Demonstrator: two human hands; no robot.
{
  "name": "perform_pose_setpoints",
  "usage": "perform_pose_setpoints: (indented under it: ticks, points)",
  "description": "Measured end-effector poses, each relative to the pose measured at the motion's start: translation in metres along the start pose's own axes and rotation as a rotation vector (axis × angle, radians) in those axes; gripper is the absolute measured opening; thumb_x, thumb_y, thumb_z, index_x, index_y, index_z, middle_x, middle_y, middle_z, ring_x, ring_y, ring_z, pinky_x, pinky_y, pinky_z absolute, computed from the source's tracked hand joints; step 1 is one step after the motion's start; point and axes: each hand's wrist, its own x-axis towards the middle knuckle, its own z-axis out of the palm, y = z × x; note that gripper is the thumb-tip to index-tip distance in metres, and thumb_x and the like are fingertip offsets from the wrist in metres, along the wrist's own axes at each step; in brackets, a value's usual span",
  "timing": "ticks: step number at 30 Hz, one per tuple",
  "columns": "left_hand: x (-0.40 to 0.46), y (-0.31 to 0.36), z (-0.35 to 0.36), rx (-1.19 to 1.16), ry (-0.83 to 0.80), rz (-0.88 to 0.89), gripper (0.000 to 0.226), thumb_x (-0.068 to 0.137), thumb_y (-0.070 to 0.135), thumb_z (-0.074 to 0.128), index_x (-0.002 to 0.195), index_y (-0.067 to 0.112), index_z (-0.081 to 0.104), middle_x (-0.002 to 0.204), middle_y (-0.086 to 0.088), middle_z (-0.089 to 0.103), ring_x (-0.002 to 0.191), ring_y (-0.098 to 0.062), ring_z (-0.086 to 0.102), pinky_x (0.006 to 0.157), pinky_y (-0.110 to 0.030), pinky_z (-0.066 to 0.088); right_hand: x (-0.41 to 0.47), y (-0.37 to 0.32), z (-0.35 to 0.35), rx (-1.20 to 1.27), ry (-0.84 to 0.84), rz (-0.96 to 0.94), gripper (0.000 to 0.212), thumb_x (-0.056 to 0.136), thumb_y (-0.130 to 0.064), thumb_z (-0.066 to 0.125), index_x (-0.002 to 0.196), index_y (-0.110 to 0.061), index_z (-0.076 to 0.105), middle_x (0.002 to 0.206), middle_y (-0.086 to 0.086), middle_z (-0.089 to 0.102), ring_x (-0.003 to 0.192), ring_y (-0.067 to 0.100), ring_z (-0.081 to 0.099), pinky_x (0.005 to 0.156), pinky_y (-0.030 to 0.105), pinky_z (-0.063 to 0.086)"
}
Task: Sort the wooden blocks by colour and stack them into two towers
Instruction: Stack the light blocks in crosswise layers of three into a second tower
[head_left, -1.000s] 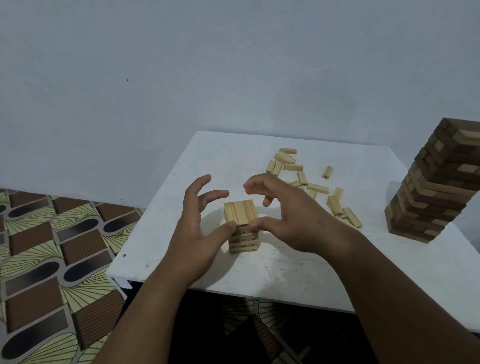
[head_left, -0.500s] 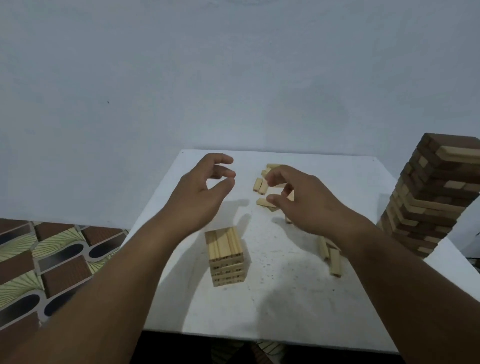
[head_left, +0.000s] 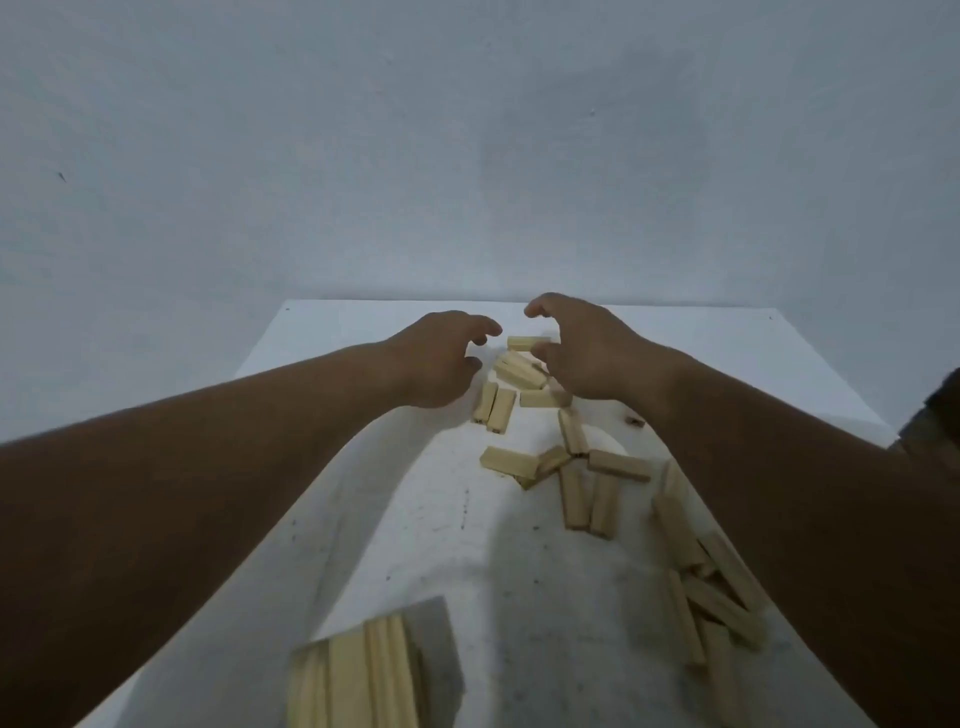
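Many blocks (head_left: 540, 400): pale wood, loose on the bench (head_left: 467, 545), from its far middle down the right side.
Tower (head_left: 358, 680): pale blocks stacked at the near edge, between my forearms.
Left grip (head_left: 441, 358): released, fingers loosely curled over the far blocks, holding nothing.
Right grip (head_left: 587, 353): released, curved just above the far blocks; whether my fingertips touch one I cannot tell.
Dark tower (head_left: 935, 410): only a sliver at the right edge.
Wall (head_left: 467, 156): plain, behind the bench.
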Motion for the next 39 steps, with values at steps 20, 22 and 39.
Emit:
perform_pose_setpoints:
  ticks: [20, 22, 39]
  points:
    - [-0.002, 0.016, -0.017, -0.255, 0.209, 0.084, 0.01, 0.088, 0.015, 0.071, 0.086, 0.024, 0.069, 0.088, 0.005, 0.07, 0.086, -0.013, 0.065, 0.075, -0.021, 0.052, -0.015, -0.009, -0.012, 0.086, 0.017, -0.123, 0.014, 0.086, -0.018, 0.074, 0.099, -0.021, 0.07, 0.09, -0.004, 0.066, 0.073, 0.011, 0.06, 0.057, 0.02, 0.041]
    - [-0.021, 0.033, -0.033, -0.312, 0.223, 0.073, 0.01, 0.089, 0.017, 0.068, 0.086, 0.027, 0.069, 0.087, 0.009, 0.07, 0.085, -0.009, 0.064, 0.071, -0.019, 0.049, -0.038, -0.017, -0.023, 0.128, 0.068, -0.13, 0.012, 0.087, -0.019, 0.072, 0.098, -0.024, 0.068, 0.087, -0.008, 0.065, 0.07, 0.008, 0.059, 0.056, 0.02, 0.04]
    - [-0.225, 0.155, 0.027, -0.706, 0.383, -0.182, 0.021, 0.09, 0.017, 0.064, 0.099, 0.036, 0.061, 0.091, 0.009, 0.066, 0.074, -0.007, 0.068, 0.062, -0.021, 0.048, -0.27, -0.032, 0.002, 0.682, 0.124, 0.051, 0.027, 0.084, -0.007, 0.075, 0.106, -0.02, 0.067, 0.084, 0.001, 0.075, 0.079, 0.013, 0.072, 0.08, 0.035, 0.059]
